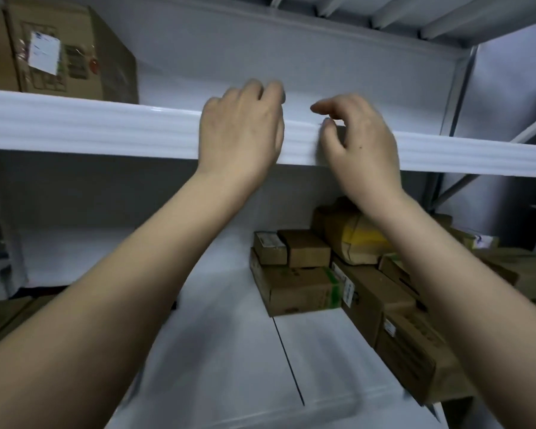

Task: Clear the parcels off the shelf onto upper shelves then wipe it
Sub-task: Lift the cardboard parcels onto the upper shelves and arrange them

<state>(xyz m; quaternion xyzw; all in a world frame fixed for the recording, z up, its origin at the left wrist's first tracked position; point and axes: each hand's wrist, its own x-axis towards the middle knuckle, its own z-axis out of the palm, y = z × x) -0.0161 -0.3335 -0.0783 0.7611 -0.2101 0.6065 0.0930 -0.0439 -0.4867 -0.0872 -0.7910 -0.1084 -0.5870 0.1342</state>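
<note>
Parcels of brown cardboard [347, 274] crowd the right side of the lower white metal shelf [217, 320]; a large brown carton [65, 48] sits on the upper white shelf [90, 125]. Left hand [242, 131] and right hand [359, 144] hover at that edge, fingers loosely curled, holding nothing.

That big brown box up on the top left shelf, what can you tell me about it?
The box is plain brown cardboard, large, with its flaps shut. A white label and some dark and red printing, too blurred to read, mark the side facing us. It stands upright at the left end of the upper shelf, set at an angle, close to the front edge. Its left part runs out of view. Neither hand touches it.
</note>
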